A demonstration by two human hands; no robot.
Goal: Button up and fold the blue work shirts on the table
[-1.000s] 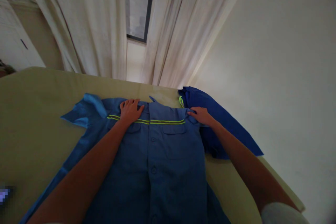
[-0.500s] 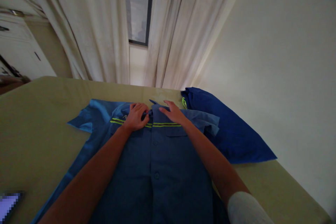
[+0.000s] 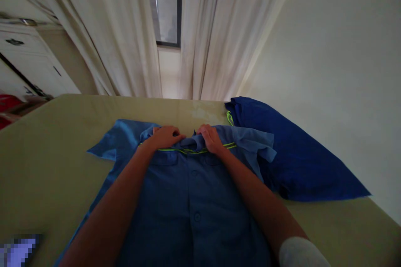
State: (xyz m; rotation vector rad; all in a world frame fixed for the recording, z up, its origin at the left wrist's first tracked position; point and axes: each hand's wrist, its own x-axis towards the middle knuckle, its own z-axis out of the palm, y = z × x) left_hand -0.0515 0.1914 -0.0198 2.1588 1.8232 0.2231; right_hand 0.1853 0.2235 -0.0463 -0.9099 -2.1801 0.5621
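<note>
A blue short-sleeved work shirt lies front side up, with yellow-green stripes across the chest and buttons down the middle. My left hand grips the cloth left of the collar, its fingers curled over the shirt's upper edge. On the other side of the collar, my right hand is closed on the fabric, fingers bent behind it. Between the hands the collar is bunched up. Both sleeves spread outward, the left one flat, the right one rumpled. My fingertips are partly hidden by the cloth.
A darker blue garment lies to the right, partly beside and under the shirt's right sleeve, close to the wall. Curtains hang behind the yellowish table. A blurred-out device is at the lower left.
My right hand has gone from fingers apart over the collar to gripping it. The collar area is now bunched and the chest stripes sag. The view has shifted slightly.
</note>
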